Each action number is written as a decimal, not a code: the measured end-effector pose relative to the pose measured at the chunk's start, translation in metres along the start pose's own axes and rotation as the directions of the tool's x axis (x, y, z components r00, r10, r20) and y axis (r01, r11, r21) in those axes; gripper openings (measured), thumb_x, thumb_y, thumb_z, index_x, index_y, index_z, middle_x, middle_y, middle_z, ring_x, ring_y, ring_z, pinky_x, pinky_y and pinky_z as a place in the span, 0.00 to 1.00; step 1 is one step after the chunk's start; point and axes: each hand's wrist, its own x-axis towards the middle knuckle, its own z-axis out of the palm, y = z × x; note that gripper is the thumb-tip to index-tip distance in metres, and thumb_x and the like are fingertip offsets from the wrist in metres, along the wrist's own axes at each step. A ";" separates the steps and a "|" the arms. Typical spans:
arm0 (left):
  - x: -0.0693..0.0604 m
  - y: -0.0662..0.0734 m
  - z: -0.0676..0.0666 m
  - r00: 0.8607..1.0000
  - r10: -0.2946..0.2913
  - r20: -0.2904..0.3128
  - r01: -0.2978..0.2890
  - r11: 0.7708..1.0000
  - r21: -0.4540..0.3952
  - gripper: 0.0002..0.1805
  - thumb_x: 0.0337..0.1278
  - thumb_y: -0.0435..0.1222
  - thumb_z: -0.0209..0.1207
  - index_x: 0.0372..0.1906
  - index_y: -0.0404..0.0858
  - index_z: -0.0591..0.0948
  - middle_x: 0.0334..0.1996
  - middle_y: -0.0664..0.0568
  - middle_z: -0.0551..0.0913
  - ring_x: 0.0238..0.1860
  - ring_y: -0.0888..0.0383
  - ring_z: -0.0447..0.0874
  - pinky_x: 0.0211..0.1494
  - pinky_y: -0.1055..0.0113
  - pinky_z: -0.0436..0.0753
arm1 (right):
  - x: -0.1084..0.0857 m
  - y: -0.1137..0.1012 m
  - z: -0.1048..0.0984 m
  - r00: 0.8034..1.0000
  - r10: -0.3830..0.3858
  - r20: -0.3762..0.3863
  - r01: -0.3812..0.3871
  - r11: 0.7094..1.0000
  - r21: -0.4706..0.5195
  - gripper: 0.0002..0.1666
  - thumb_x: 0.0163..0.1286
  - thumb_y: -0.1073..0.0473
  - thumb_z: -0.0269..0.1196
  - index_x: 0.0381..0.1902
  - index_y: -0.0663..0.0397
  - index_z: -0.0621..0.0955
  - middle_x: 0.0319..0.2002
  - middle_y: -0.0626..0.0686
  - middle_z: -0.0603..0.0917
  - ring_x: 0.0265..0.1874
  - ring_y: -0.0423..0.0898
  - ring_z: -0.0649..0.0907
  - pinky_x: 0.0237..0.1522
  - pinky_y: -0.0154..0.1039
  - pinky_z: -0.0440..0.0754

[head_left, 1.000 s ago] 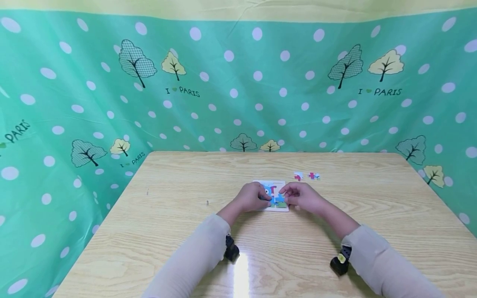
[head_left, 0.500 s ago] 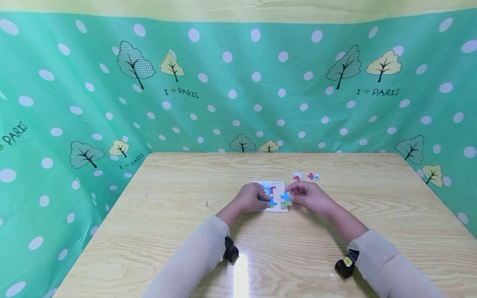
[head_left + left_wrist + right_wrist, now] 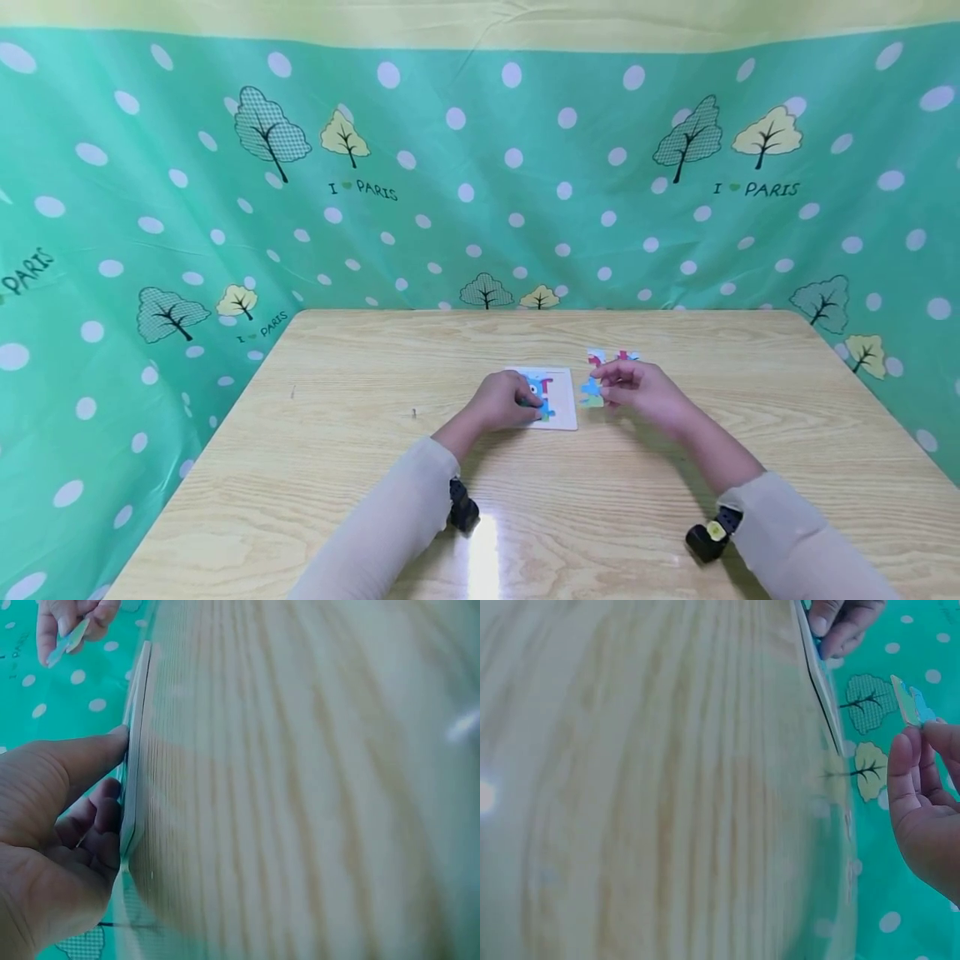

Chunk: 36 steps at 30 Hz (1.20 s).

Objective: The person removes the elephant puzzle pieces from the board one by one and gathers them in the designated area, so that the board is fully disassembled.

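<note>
My right hand pinches a blue and green jigsaw piece just right of a white puzzle board. In the right wrist view the jigsaw piece is tilted up between thumb and fingertips, apart from the board. My left hand rests on the board's left part, thumb and curled fingers holding it down. Blue joined pieces, one with an eye and some red, show beside those fingers. The left hand covers the rest of that side. The board's right part is bare white.
Behind the right hand lie a loose red and white piece and another loose piece, partly hidden by the fingers. A wooden table bears everything. A green dotted curtain hangs behind its far edge.
My right hand has lifted the blue and green jigsaw piece off the board and carried it right, uncovering the board's white right part. My left hand has stayed on the board.
</note>
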 end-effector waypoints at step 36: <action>-0.005 -0.010 -0.020 0.997 -0.068 -0.038 0.065 0.994 -0.087 0.26 0.45 0.43 0.75 0.54 0.44 0.85 0.47 0.56 0.86 0.51 0.57 0.80 0.58 0.61 0.77 | -0.013 0.015 -0.053 0.976 0.000 -0.216 -0.017 0.997 -0.077 0.22 0.73 0.59 0.59 0.59 0.67 0.74 0.42 0.56 0.77 0.40 0.52 0.83 0.46 0.41 0.84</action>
